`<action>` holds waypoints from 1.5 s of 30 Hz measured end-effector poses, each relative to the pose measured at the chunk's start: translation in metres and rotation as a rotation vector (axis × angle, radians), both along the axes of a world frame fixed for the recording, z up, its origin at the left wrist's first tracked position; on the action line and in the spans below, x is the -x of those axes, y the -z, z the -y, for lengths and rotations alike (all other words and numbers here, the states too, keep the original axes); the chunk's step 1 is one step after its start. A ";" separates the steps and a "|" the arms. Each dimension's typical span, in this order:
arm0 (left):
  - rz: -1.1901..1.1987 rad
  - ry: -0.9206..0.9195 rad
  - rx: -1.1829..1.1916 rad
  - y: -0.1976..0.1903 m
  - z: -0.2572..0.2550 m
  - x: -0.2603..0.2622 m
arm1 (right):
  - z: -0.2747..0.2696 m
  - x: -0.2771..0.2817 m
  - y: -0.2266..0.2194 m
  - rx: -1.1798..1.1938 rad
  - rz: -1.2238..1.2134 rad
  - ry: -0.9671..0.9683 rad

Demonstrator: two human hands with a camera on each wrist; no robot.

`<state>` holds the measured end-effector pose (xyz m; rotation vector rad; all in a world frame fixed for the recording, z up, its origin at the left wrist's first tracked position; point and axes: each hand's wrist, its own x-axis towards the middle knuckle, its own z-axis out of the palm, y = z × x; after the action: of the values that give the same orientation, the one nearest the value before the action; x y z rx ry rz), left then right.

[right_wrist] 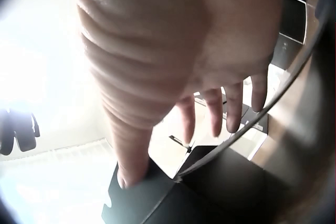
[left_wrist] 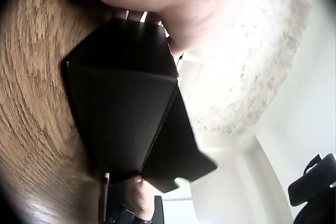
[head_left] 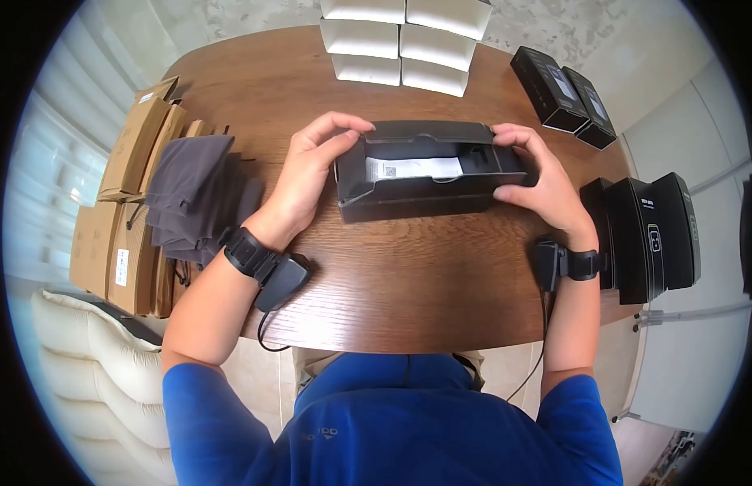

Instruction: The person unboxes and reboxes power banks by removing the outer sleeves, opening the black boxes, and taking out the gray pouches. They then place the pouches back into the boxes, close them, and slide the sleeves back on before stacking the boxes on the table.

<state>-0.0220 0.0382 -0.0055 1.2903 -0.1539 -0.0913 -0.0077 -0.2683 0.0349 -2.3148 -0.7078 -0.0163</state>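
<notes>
An opened black cardboard box (head_left: 420, 202) lies across the middle of the wooden table (head_left: 408, 283). A white printed slip (head_left: 420, 168) with a QR code shows inside it, and its dark flaps stand up along the edges. At the box's left end, my left hand (head_left: 319, 162) grips the corner, thumb on top and fingers toward the far side. My right hand (head_left: 546, 174) holds the right end between the thumb in front and the fingers behind. The left wrist view shows the box's plain black side; in the right wrist view the thumb (right_wrist: 132, 166) overlaps a black flap.
White open boxes (head_left: 360, 39) are stacked at the back. Dark folded cloth bags (head_left: 190, 190) and brown cartons (head_left: 121, 243) crowd the left side. Two small black boxes (head_left: 550, 89) lie at the far right, and larger black boxes (head_left: 635, 235) stand nearer on the right.
</notes>
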 end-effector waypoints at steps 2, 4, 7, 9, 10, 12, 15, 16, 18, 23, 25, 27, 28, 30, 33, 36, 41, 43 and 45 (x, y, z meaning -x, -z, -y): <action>0.018 0.006 -0.014 0.002 0.001 0.000 | -0.007 -0.001 0.008 -0.331 -0.041 0.006; 0.036 0.009 -0.029 0.005 0.002 -0.001 | -0.014 -0.001 0.013 -0.298 0.016 0.029; 0.099 0.035 -0.020 0.005 0.001 0.000 | -0.022 0.001 0.015 -0.194 0.104 0.059; 0.150 0.026 -0.124 0.000 0.001 0.002 | -0.023 0.002 0.015 -0.121 0.138 0.070; 0.150 0.026 -0.124 0.001 0.001 0.002 | -0.023 0.002 0.015 -0.108 0.144 0.069; 0.298 -0.015 -0.443 0.002 0.001 0.003 | -0.023 0.002 0.015 -0.097 0.152 0.069; 0.565 -0.119 -0.843 -0.002 0.008 0.010 | -0.024 0.004 0.014 -0.097 0.137 0.088; 0.567 -0.114 -0.843 -0.003 0.009 0.011 | -0.025 0.005 0.013 -0.096 0.136 0.091; 0.509 -0.051 -0.797 -0.004 0.009 0.012 | -0.025 0.005 0.013 -0.094 0.135 0.096; 0.462 -0.016 -0.744 -0.003 0.007 0.009 | -0.022 0.002 0.012 -0.094 0.223 0.129; 0.458 -0.016 -0.728 -0.001 0.006 0.007 | -0.014 -0.005 0.012 -0.128 0.247 0.187; 0.432 0.007 -0.659 0.001 0.004 0.004 | 0.000 -0.014 0.016 -0.160 0.306 0.307; 0.433 0.005 -0.657 0.001 0.004 0.005 | 0.011 -0.022 0.022 -0.168 0.320 0.366; 0.435 -0.004 -0.648 0.000 0.004 0.005 | 0.028 -0.031 0.027 -0.240 0.301 0.477; 0.451 -0.020 -0.641 0.003 0.004 0.004 | 0.057 -0.046 0.036 -0.262 0.202 0.644; 0.404 -0.029 -0.599 -0.001 0.004 0.005 | 0.047 -0.033 0.018 -0.574 -0.212 0.636; 0.407 -0.082 -0.640 -0.001 0.004 0.005 | 0.055 -0.021 0.011 -0.732 -0.728 0.115; 0.397 -0.094 -0.655 -0.001 0.004 0.006 | 0.050 -0.017 0.011 -0.589 -0.748 0.082; 0.408 -0.098 -0.669 0.000 0.004 0.005 | 0.052 -0.018 0.011 -0.436 -0.800 0.032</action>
<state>-0.0274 0.0344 -0.0051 1.9730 -0.4345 0.2270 0.0101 -0.3199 0.0236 -1.6986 -0.2180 0.6391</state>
